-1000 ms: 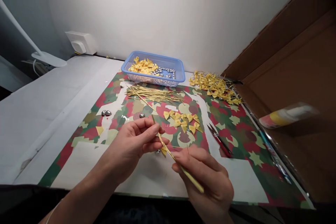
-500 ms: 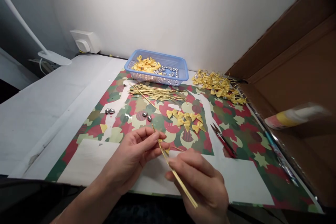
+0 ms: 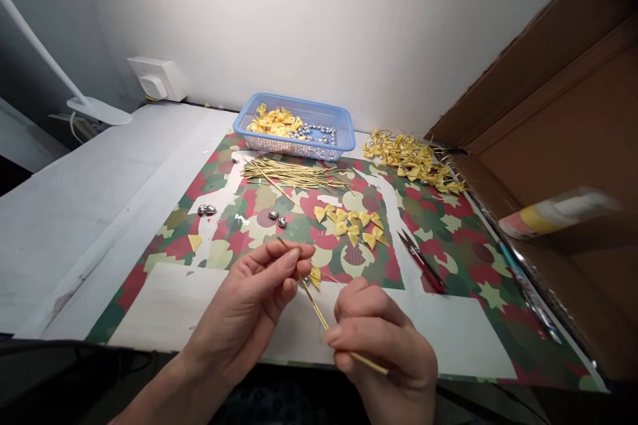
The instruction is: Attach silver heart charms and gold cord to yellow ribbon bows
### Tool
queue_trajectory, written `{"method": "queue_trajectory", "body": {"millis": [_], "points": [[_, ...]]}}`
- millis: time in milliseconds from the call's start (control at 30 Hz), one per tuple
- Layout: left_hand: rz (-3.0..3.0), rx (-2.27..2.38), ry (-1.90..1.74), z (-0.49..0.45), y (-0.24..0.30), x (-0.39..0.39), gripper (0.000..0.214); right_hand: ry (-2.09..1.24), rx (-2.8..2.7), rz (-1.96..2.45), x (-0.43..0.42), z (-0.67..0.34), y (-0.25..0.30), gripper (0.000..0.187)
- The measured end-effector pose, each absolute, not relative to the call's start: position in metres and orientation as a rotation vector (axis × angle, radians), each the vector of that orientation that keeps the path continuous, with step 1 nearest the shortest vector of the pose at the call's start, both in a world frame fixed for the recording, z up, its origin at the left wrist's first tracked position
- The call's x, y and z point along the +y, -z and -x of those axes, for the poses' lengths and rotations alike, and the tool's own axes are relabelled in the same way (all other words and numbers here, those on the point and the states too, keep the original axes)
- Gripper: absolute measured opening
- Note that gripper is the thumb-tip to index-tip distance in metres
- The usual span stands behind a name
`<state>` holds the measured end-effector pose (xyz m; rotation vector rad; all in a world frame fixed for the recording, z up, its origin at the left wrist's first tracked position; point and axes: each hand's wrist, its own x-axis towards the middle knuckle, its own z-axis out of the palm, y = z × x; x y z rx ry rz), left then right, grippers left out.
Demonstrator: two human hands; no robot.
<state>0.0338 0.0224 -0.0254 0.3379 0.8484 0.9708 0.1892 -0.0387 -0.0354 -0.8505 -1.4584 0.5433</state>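
My left hand [image 3: 264,279] pinches a gold twist tie [image 3: 315,309] near its upper end. A yellow ribbon bow [image 3: 315,277] with a silver bead [image 3: 306,279] shows just below those fingertips. Lower on the same tie, my right hand [image 3: 383,339] is closed round it, and the doubled end sticks out past the fingers. How the bow and bead are fixed to the tie is partly hidden by my fingers. Beyond my hands lie two silver beads [image 3: 278,218] and a group of yellow bows [image 3: 352,224].
Gold ties [image 3: 294,174] lie piled before a blue basket [image 3: 294,146] of bows and beads. Finished-looking bows [image 3: 411,159] are heaped at the back right. Red-handled snips [image 3: 423,264] lie to the right. A bottle [image 3: 548,214] and pens [image 3: 531,295] are by the cardboard wall [image 3: 538,80].
The right hand has shifted slightly right along the tie, and the tie's lower end now points more sideways. Below the left fingertips, the bow and bead have come into clearer view.
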Motion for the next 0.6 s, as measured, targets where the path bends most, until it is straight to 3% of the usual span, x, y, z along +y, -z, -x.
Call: {"method": "queue_trajectory", "body": {"millis": [167,400,600], "points": [[-0.821,0.941,-1.087,-0.032,0.031,0.016,0.007,-0.798,-1.382,0.922,-0.04,-0.19,0.034,0.026],[-1.95,0.781,-1.496,-0.018,0.05,0.014,0.042,-1.066,-1.367,1.194,-0.045,-0.195,0.022,0.034],[-2.129,0.757,-1.513,-0.009,0.053,0.01,0.042,-1.087,-1.304,1.176,-0.043,-0.196,0.028,0.033]]}}
